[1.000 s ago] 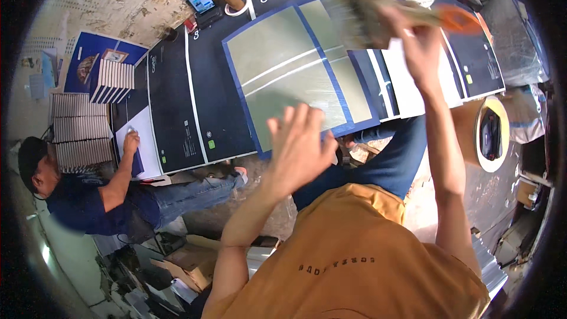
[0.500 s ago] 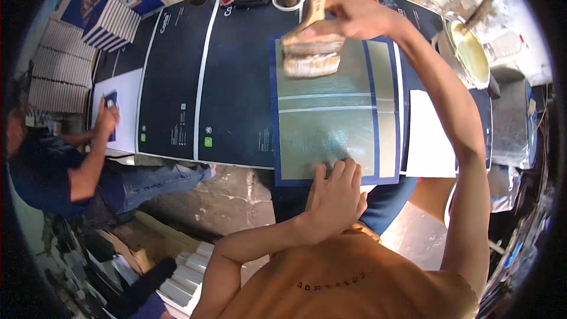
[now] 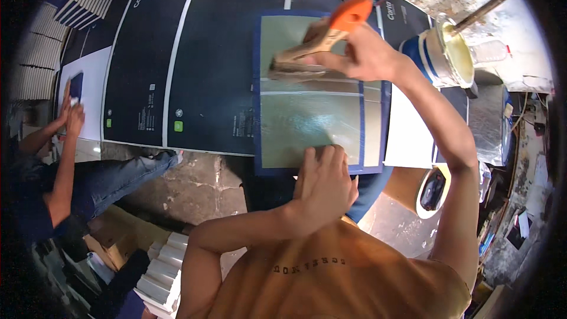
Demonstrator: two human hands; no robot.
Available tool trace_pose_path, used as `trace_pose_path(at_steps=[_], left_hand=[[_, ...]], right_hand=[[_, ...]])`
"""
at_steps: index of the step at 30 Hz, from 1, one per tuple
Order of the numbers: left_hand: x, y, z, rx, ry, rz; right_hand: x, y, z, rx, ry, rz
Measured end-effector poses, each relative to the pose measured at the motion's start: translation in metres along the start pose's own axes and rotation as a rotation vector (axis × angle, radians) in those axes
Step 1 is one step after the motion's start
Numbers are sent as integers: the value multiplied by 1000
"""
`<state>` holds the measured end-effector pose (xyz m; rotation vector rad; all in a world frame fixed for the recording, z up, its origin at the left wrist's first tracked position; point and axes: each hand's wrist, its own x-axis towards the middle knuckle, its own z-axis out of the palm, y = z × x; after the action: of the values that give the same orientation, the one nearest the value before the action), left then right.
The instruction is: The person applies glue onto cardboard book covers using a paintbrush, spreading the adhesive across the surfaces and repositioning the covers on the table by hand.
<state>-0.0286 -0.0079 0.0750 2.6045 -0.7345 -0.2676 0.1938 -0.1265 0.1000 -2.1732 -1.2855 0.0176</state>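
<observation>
The right hand (image 3: pixel 375 53) is gripping 1 wide brush (image 3: pixel 326 41) (orange-ended) over the far part of a blue-bordered, grey-green panel (image 3: pixel 307 124), which is lying on the black counter (image 3: pixel 212 71); the left hand (image 3: pixel 322 192), unclenched, is resting on its near edge.

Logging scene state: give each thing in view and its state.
Brush: in right grip, bristle contact unclear
Blue-edged panel: flat, shiny patch
Left grip: on panel's near edge
Bucket: open, stick in it
Books: stacked
</observation>
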Motion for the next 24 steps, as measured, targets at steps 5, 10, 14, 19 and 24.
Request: trace_pose_path(at_steps=[5, 10, 14, 19, 24], left_hand=[[3, 1, -3, 18, -6, 47], [-1, 6, 0, 134, 71, 97], [1, 15, -3, 207, 78, 92], [4, 23, -3, 192, 105, 83], [2, 20, -3, 201, 89, 48]], right_hand=[[-71, -20, -78, -257, -201, 361], [-74, -55, -98, -322, -43, 272], [-25, -59, -54, -95, 33, -39], [-13, -58, -28, -79, -224, 163], [-79, -47, -81, -309, -300, 266]])
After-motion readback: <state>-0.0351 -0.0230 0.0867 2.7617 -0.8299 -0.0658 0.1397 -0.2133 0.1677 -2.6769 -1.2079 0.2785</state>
